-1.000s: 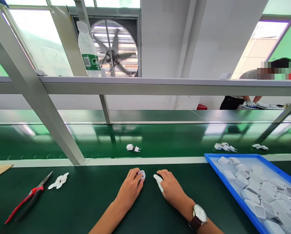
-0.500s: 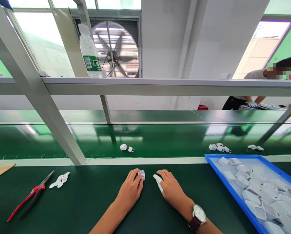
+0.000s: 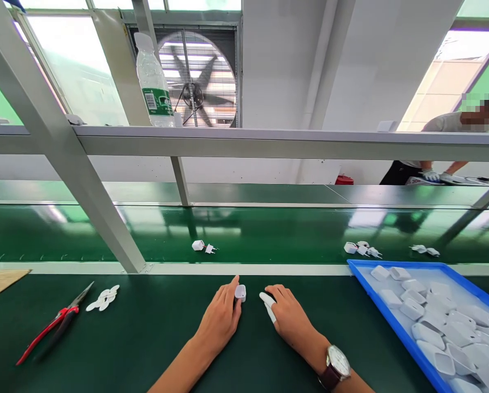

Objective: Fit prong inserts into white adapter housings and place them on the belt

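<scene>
My left hand (image 3: 220, 316) rests over the dark green bench, thumb and fingers closed around a small white plastic housing (image 3: 240, 293). Its index finger points forward along the piece. To the right, apart from it, my right hand (image 3: 292, 315) lies with bent fingers close together. Two slim white shapes (image 3: 268, 299) show at its thumb and index finger; whether these are finger covers or held parts I cannot tell. Anything between those tips is hidden. A wristwatch (image 3: 337, 362) is on my right wrist.
Red-handled long-nose pliers (image 3: 66, 315) and flat white oval pieces (image 3: 103, 298) lie left. A blue tray (image 3: 395, 314) of white housings stands right. Behind, a green belt (image 3: 269, 234) carries white plugs (image 3: 204, 246). Metal framing (image 3: 244, 143) crosses above; a gloved co-worker (image 3: 430, 174) bends beyond.
My left index finger has straightened, and more of the white housing shows. The plugs on the belt have shifted left. My right hand has barely moved; the view has shifted slightly.
</scene>
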`<state>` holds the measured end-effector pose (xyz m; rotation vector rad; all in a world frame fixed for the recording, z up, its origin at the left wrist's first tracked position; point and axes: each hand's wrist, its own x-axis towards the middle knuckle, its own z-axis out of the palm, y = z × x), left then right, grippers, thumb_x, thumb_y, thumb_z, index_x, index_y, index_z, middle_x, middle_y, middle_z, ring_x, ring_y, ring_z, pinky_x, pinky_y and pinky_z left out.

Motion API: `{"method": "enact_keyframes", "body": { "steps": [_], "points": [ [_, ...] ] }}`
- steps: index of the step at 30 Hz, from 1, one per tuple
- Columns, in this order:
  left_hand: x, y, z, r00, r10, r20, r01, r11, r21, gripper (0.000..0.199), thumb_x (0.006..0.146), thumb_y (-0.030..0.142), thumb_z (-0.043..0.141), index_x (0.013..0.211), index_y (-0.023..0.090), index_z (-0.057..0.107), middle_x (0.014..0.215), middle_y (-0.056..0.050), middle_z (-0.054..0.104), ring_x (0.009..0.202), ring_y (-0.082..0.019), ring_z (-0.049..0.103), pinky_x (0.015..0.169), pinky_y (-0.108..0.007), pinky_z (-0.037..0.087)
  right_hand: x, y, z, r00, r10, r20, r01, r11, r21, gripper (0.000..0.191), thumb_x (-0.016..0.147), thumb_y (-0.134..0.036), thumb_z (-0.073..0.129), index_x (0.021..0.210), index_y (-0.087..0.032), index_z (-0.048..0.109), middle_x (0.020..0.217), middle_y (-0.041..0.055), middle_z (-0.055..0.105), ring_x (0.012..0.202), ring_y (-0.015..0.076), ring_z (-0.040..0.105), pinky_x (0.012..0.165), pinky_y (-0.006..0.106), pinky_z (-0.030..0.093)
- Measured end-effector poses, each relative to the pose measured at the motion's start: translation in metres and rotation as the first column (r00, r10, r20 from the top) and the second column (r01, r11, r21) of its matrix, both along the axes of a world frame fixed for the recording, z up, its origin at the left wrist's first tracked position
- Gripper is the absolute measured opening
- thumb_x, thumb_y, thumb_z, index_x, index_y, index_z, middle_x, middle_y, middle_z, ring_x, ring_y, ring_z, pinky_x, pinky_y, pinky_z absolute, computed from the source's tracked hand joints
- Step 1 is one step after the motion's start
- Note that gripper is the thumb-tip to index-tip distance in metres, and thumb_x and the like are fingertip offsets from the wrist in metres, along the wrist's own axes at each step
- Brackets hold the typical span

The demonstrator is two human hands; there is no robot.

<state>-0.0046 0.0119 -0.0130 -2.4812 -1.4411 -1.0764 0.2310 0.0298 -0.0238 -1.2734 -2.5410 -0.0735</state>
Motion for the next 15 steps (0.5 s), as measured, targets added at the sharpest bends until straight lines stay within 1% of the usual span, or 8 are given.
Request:
{"method": "enact_keyframes", "body": {
  "steps": [2, 4, 6, 8, 9, 11, 13, 15],
  "points": [
    [-0.002, 0.001, -0.001, 1.000, 0.009, -0.004, -0.008, 1.000, 0.024, 0.050, 0.103, 0.019, 0.042, 0.153, 0.020, 0.035, 0.124, -0.012, 0.070, 0.111, -0.024, 0.070, 0.094, -0.041, 0.062, 0.000, 0.000, 0.000, 1.000, -0.001, -0.004, 0.001, 1.000, 0.004, 0.042, 0.073, 0.007, 0.055, 0.104, -0.011, 0.078, 0.132, 0.0167, 0.065, 0.122, 0.0306, 0.057, 0.103, 0.044, 0.051],
    [-0.004, 0.002, 0.002, 0.999, 0.034, 0.011, -0.035, 0.997, 0.063, 0.047, 0.102, 0.022, 0.048, 0.148, 0.019, 0.042, 0.132, -0.015, 0.067, 0.119, -0.027, 0.068, 0.095, -0.042, 0.062, -0.001, 0.001, -0.001, 1.000, 0.000, -0.010, 0.000, 1.000, 0.005, 0.041, 0.074, 0.007, 0.055, 0.103, -0.011, 0.078, 0.131, 0.0166, 0.066, 0.121, 0.0305, 0.057, 0.103, 0.044, 0.051],
    [-0.006, 0.001, 0.008, 0.997, 0.037, 0.063, -0.045, 0.989, 0.141, 0.035, 0.100, 0.022, 0.054, 0.135, 0.019, 0.055, 0.135, -0.015, 0.064, 0.121, -0.027, 0.067, 0.095, -0.040, 0.061, -0.001, 0.002, -0.003, 1.000, -0.001, -0.017, 0.001, 1.000, 0.007, 0.042, 0.075, 0.008, 0.053, 0.102, -0.011, 0.079, 0.131, 0.0164, 0.066, 0.120, 0.0303, 0.058, 0.102, 0.044, 0.052],
    [-0.007, -0.002, 0.016, 0.992, -0.020, 0.122, -0.007, 0.975, 0.223, 0.019, 0.098, 0.015, 0.054, 0.114, 0.020, 0.063, 0.123, -0.012, 0.067, 0.111, -0.023, 0.069, 0.092, -0.035, 0.061, -0.001, 0.003, -0.005, 1.000, 0.002, -0.026, -0.002, 1.000, 0.009, 0.043, 0.074, 0.009, 0.052, 0.101, -0.011, 0.079, 0.130, 0.0163, 0.067, 0.119, 0.0303, 0.058, 0.101, 0.044, 0.052],
    [-0.007, -0.003, 0.019, 0.988, -0.060, 0.143, 0.022, 0.968, 0.251, 0.015, 0.097, 0.010, 0.054, 0.105, 0.020, 0.063, 0.113, -0.010, 0.070, 0.103, -0.020, 0.071, 0.088, -0.032, 0.061, -0.002, 0.004, -0.007, 0.999, 0.003, -0.033, -0.003, 1.000, 0.010, 0.044, 0.073, 0.009, 0.051, 0.101, -0.011, 0.079, 0.130, 0.0162, 0.067, 0.119, 0.0304, 0.059, 0.100, 0.044, 0.052],
    [-0.008, -0.006, 0.025, 0.979, -0.115, 0.167, 0.068, 0.962, 0.266, 0.017, 0.095, 0.005, 0.052, 0.091, 0.020, 0.059, 0.095, -0.006, 0.069, 0.087, -0.016, 0.070, 0.080, -0.029, 0.060, -0.002, 0.005, -0.011, 0.999, 0.008, -0.045, -0.007, 1.000, 0.017, 0.045, 0.072, 0.010, 0.050, 0.101, -0.010, 0.078, 0.133, 0.0162, 0.066, 0.121, 0.0308, 0.058, 0.100, 0.044, 0.052],
    [-0.009, -0.009, 0.029, 0.973, -0.135, 0.185, 0.084, 0.963, 0.257, 0.018, 0.094, 0.005, 0.051, 0.086, 0.020, 0.056, 0.088, -0.004, 0.068, 0.078, -0.015, 0.068, 0.072, -0.026, 0.058, -0.002, 0.006, -0.016, 0.998, 0.011, -0.056, -0.009, 1.000, 0.030, 0.046, 0.071, 0.012, 0.048, 0.098, -0.010, 0.078, 0.138, 0.0154, 0.064, 0.123, 0.0311, 0.058, 0.100, 0.044, 0.052],
    [-0.011, -0.011, 0.032, 0.967, -0.150, 0.205, 0.094, 0.961, 0.260, 0.017, 0.095, 0.006, 0.050, 0.087, 0.020, 0.055, 0.087, -0.004, 0.069, 0.075, -0.014, 0.068, 0.069, -0.025, 0.057, -0.002, 0.007, -0.020, 0.998, 0.012, -0.062, -0.010, 0.999, 0.037, 0.048, 0.070, 0.014, 0.044, 0.094, -0.011, 0.079, 0.143, 0.0133, 0.061, 0.124, 0.0311, 0.058, 0.101, 0.045, 0.052]
  ]
}}
